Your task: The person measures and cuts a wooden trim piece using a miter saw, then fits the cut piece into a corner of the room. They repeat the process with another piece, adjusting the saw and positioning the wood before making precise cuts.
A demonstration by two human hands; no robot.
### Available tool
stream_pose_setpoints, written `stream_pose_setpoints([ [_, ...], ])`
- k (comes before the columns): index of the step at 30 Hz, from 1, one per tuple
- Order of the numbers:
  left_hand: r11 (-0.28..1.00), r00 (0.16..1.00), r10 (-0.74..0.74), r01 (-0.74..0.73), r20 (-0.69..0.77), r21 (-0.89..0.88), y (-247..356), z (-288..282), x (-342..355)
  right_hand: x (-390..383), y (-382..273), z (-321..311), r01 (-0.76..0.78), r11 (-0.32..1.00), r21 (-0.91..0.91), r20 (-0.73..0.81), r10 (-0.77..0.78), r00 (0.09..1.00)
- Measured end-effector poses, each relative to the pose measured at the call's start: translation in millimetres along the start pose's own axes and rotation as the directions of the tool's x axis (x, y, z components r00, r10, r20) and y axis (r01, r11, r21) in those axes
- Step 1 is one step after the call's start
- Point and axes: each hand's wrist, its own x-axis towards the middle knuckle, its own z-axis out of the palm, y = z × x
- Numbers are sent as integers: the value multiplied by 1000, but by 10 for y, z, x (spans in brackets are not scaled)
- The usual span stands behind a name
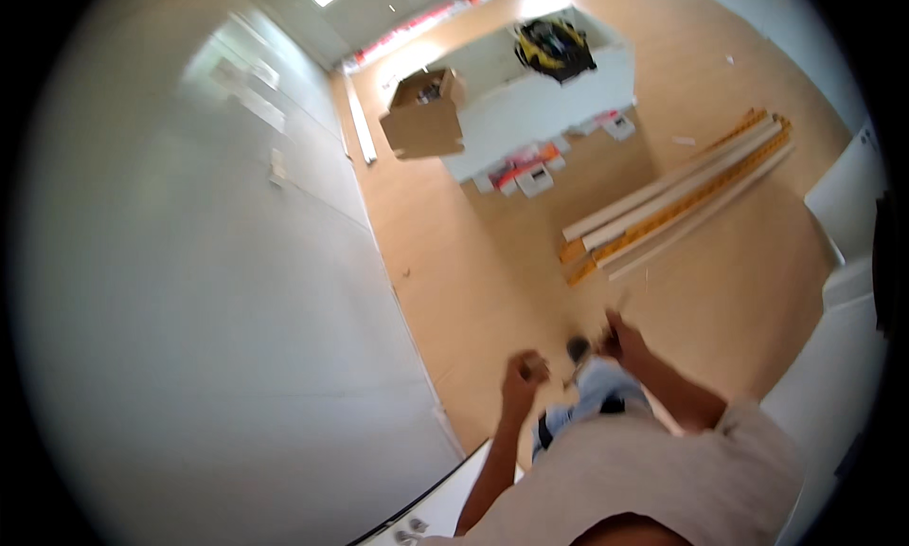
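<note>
My left hand [524, 368] is raised in front of my body with its fingers curled. Blur hides what, if anything, is inside it. A little to its right, my right hand [620, 340] is also closed, apart from the left one. A thin, pale, blurred sliver [623, 300] shows just above its fingers; its kind cannot be made out. Both hands are over the wood-toned floor [502, 290], above my legs in light blue jeans [606, 380] and one dark shoe [579, 348].
A pale wall [218, 338] runs along the left. Ahead, a white board surface [511, 120] bears an open cardboard box [423, 129] and a black-yellow bag [554, 52]. Long wooden strips [682, 200] lie bundled at right. White panels [833, 347] stand along the right edge.
</note>
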Motion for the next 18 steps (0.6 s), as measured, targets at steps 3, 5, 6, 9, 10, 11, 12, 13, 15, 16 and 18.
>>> stream_pose_setpoints([
  [3,886,996,67,-86,-59,-456,284,-619,714,877,-525,791,1,990,-144,155,21,988],
  [5,888,972,162,-219,-172,-405,708,-975,882,1086,-877,1598,49,948,-314,272,40,961],
  [6,856,958,200,-274,-207,-438,879,-1066,1104,1077,-1007,2086,35,939,-342,202,37,979],
  [9,867,914,315,-387,-256,-315,986,-1378,1620,1386,-1076,3161,84,919,-385,212,0,977],
  [10,851,898,349,-423,-268,-310,1003,-1465,1881,1605,-1114,3429,105,913,-394,227,-14,974],
  [11,836,884,384,-456,-268,-305,972,-1590,2108,1866,-1050,3659,108,914,-390,229,-17,973],
  [12,819,868,420,-489,-266,-301,951,-1730,2340,2072,-1023,3901,109,913,-392,213,-25,977],
  [13,800,863,434,-502,-261,-329,962,-1895,2573,2269,-1010,4141,113,913,-392,197,-37,980],
  [15,800,859,454,-510,-237,-316,927,-2257,3047,2594,-1022,4609,112,913,-391,165,-50,985],
  [16,799,856,467,-515,-221,-311,928,-2433,3281,2755,-1042,4825,112,917,-383,149,-59,987],
  [18,833,861,462,-504,-215,-227,1134,-2706,3641,2974,-1207,5196,106,919,-381,139,-57,989],
])
